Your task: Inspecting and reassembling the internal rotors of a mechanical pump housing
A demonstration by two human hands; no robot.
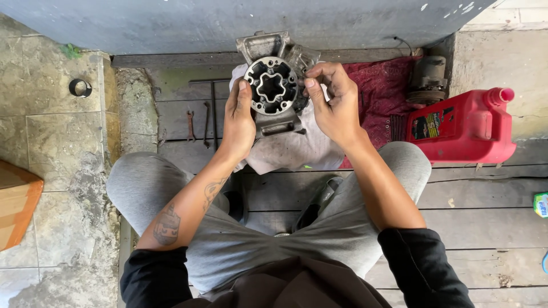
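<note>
My black sleeves [154,276] sit closest below me, pushed up off both forearms, and past them my knees in grey trousers [228,245] are bent and spread apart as I squat. Both forearms reach forward between the knees to a metal casting [275,85] that I hold up off the ground between my two hands. My left hand [238,122] cups its left side, palm against the edge, fingers curled behind it and the thumb lying up along the rim of the round face. My right hand [335,105] is on the right side, thumb pressed to the rim and fingertips pinching the casting's outer edge near the top. The round face turned toward me has a star-shaped hole in the middle with smaller openings ringed about it. Straight under my hands lies a dirty white rag [297,149], spread over wooden planks [485,228]. Just beyond my right hand a red patterned cloth [385,91] lies on the planks, and further right of it stands a red jug [465,128] on its side with a capped spout; a rusty grey part [428,80] sits behind the jug. Left of my left hand a small spanner [190,125] and a long thin rod [214,114] lie on the boards. Well off to the left, on the stone floor [57,148], lies a dark ring [80,88], and a brown box [17,205] sits at the left edge, near my left knee.
</note>
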